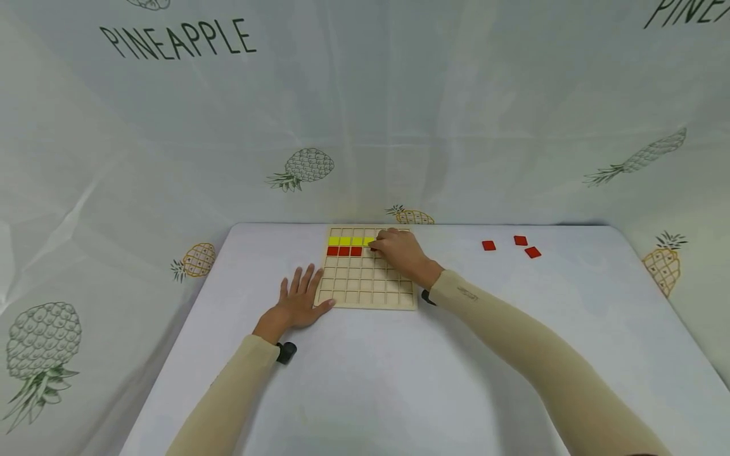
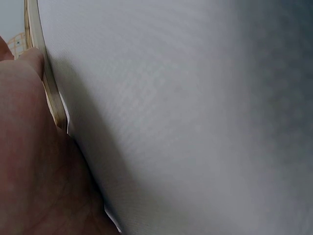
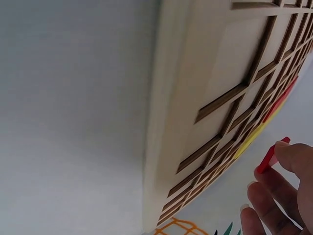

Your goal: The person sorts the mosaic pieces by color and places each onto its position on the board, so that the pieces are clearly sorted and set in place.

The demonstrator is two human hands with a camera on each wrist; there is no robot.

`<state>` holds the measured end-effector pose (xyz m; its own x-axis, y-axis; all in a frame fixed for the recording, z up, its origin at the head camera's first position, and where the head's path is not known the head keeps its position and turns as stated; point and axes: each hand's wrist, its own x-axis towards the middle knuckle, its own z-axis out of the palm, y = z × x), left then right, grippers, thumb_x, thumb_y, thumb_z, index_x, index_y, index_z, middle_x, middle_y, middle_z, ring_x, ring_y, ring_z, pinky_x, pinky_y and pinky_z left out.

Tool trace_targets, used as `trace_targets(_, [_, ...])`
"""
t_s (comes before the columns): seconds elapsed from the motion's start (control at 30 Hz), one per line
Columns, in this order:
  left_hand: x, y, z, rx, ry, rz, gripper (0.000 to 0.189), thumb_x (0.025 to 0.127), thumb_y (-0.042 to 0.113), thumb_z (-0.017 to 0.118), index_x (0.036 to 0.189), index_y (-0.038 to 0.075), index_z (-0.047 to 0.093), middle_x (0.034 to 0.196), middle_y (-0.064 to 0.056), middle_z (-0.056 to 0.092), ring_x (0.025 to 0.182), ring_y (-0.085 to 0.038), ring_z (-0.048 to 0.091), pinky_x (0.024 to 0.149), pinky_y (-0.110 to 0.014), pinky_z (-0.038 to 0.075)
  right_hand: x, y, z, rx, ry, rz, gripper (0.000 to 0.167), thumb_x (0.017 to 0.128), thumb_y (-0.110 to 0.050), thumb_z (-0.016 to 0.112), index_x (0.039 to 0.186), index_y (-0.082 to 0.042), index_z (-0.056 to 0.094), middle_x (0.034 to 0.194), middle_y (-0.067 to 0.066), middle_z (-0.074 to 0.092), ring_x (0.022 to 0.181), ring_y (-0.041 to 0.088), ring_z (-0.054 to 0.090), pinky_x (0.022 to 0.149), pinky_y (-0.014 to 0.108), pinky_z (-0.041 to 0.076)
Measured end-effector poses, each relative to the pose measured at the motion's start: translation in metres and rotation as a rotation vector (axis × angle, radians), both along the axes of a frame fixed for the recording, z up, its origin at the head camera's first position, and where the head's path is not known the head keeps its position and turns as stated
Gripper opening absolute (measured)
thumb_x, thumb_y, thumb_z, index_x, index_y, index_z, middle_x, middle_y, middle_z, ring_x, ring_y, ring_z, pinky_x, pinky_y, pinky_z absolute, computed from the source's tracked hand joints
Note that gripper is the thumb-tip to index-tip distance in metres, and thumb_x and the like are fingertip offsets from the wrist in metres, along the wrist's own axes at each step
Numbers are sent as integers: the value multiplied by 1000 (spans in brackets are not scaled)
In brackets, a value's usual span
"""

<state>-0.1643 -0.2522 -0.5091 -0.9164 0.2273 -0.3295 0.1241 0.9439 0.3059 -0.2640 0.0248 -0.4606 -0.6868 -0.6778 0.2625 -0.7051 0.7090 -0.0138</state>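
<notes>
A wooden grid board (image 1: 365, 303) lies on the table, with square cells marked by raised lines. Yellow square tiles (image 1: 345, 241) form a row near its far edge, and red square tiles (image 1: 345, 251) fill cells in the row just below. My right hand (image 1: 402, 252) is over the board, pinching a red tile (image 3: 270, 157) between thumb and forefinger, close to the end of the red row. My left hand (image 1: 299, 305) lies flat with fingers spread at the board's left edge, thumb at its near left corner.
To the right of the board, three loose red tiles (image 1: 520, 240) lie on the white table (image 1: 365, 380). A pale curtain (image 1: 365, 95) printed with pineapples hangs behind the table's far edge. Each wrist carries a small black camera (image 1: 286, 352).
</notes>
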Motion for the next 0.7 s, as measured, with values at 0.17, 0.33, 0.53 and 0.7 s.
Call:
trace_targets(0.17, [2, 1, 4, -6, -6, -4, 93, 108, 63, 42, 171, 9, 0, 177, -18, -12, 162, -44, -14, 125, -68, -9, -2, -8, 0, 19, -22, -4, 19, 102, -17, 72, 118, -15, 83, 108, 6, 78, 101, 24, 74, 84, 37, 62])
trace_targets(0.33, [2, 2, 5, -2, -17, 1, 93, 108, 63, 43, 171, 10, -1, 177, -17, -13, 162, -43, -15, 125, -68, -9, -6, -13, -3, 37, -39, -4, 19, 103, -18, 71, 118, -15, 83, 108, 6, 78, 101, 23, 74, 84, 37, 62])
trace_targets(0.53, [-1, 1, 2, -7, -21, 0, 92, 108, 61, 42, 171, 10, -2, 177, -17, -14, 162, -43, -16, 124, -68, -10, -11, -18, -6, 57, -48, -10, 18, 104, -16, 70, 115, -15, 83, 106, 6, 78, 98, 24, 74, 81, 37, 62])
trace_targets(0.7, [0, 0, 2, -13, -24, -1, 91, 109, 62, 39, 171, 11, -3, 177, -16, -14, 162, -42, -16, 125, -68, -10, -14, -22, -7, 72, -59, -12, 19, 104, -9, 69, 115, -15, 84, 107, 7, 78, 98, 25, 74, 81, 38, 63])
